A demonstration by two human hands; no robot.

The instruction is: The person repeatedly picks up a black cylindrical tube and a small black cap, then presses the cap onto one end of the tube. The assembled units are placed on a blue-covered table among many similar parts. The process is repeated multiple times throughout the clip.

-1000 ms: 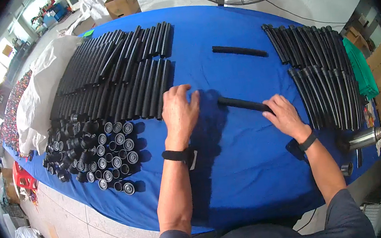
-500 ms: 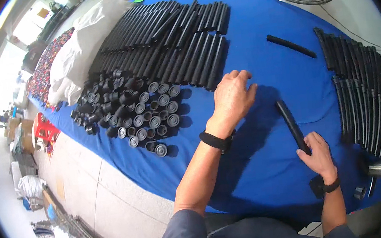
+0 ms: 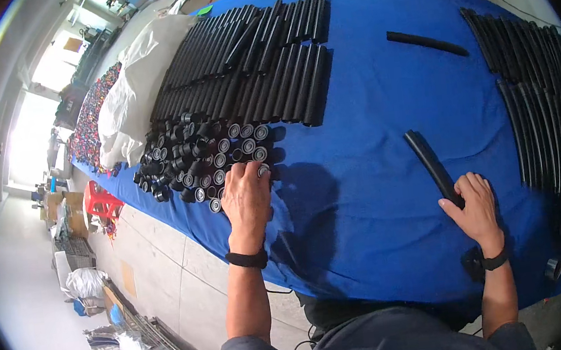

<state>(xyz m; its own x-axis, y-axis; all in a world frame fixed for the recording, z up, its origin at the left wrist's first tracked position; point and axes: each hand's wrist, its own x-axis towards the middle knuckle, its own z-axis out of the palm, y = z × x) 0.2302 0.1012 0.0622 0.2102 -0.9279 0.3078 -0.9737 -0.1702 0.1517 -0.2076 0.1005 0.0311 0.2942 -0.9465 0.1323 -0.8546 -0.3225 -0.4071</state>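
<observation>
The left hand (image 3: 247,195) lies palm down with fingers loosely spread over the near edge of a cluster of short black caps (image 3: 203,159), its fingertips resting on the caps closest to the table's front edge; whether it pinches one I cannot tell. The right hand (image 3: 477,207) is curled around the near end of a black tube (image 3: 430,163), which lies on the blue cloth (image 3: 362,166) and angles away from the hand toward the upper left. Beyond the caps, long black tubes lie side by side in a wide stack (image 3: 255,61). To the right of the held tube, more tubes (image 3: 539,100) lie in a curved row along the table's right side. A single tube (image 3: 427,43) lies apart at the far middle. White bags (image 3: 131,88) sit left of the stack.
</observation>
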